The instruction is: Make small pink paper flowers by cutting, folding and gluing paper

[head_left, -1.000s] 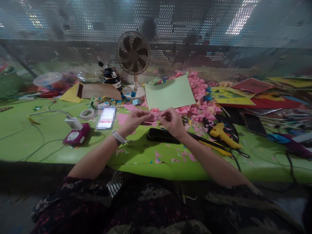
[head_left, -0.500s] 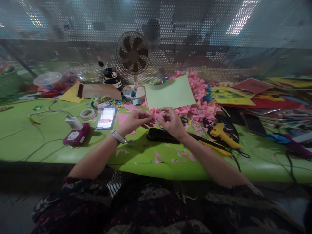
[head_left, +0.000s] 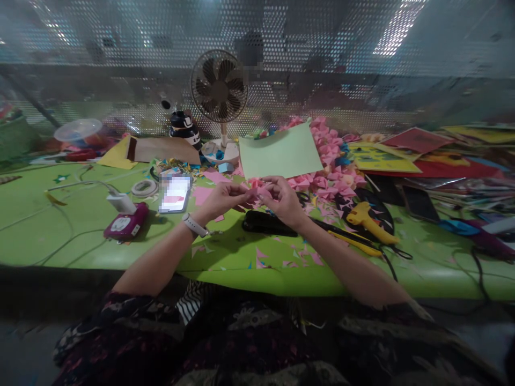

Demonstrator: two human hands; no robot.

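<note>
Both hands meet over the middle of the table around a small pink paper piece [head_left: 257, 192]. My left hand [head_left: 226, 197], with a pale watch on its wrist, pinches the piece's left side. From the right, my right hand [head_left: 284, 201] grips it between thumb and fingers; its exact folds are too small to make out. Just below the hands lies a long black stapler-like tool [head_left: 267, 223]. Behind them a pale green sheet [head_left: 281, 151] leans on a heap of folded pink paper pieces [head_left: 328, 145]. Flat pink paper [head_left: 202, 195] lies by my left fingers.
Left of my arms are a lit phone [head_left: 175, 194], a tape roll [head_left: 145, 187] and a purple power block [head_left: 126, 221] with cables. A fan [head_left: 220, 88] and a black bottle [head_left: 185, 128] stand behind. At right lies a yellow glue gun [head_left: 372, 222]. Paper scraps litter the table [head_left: 237, 257].
</note>
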